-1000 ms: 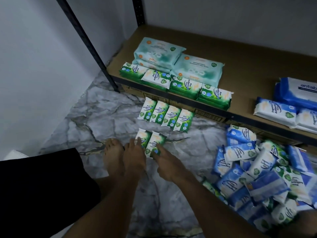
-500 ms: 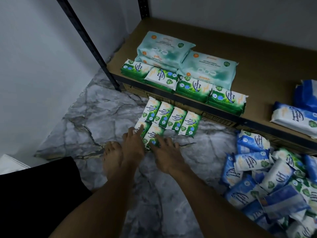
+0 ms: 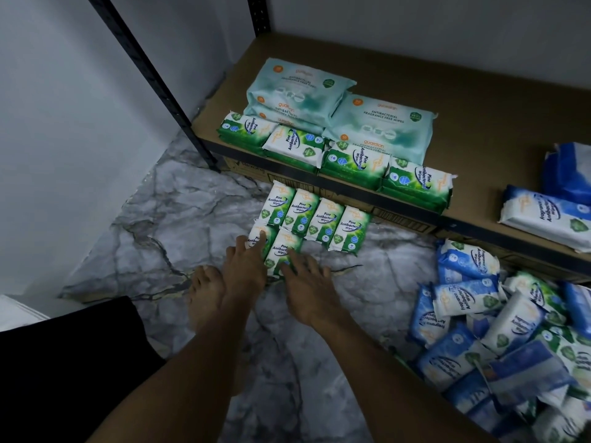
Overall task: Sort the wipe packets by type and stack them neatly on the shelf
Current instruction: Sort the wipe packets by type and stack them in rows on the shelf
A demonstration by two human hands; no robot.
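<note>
Two small green pine wipe packets (image 3: 284, 251) lie side by side on the marble floor, just below a row of several like them (image 3: 315, 219). My left hand (image 3: 244, 266) rests with straight fingers on the left packet. My right hand (image 3: 308, 282) lies flat with its fingertips on the right packet. On the brown shelf (image 3: 463, 100) larger green pine packets (image 3: 355, 159) line the front edge. Pale teal packs (image 3: 380, 123) sit stacked behind them.
A loose heap of blue and green packets (image 3: 499, 340) fills the floor at the right. Blue packets (image 3: 550, 215) lie on the shelf's right end. A black shelf post (image 3: 153, 78) slants down at the left. My bare foot (image 3: 204, 292) is beside my left hand.
Both hands have slid the two small green packets forward across the floor, up against the row by the shelf. The camera has moved closer and tilted.
</note>
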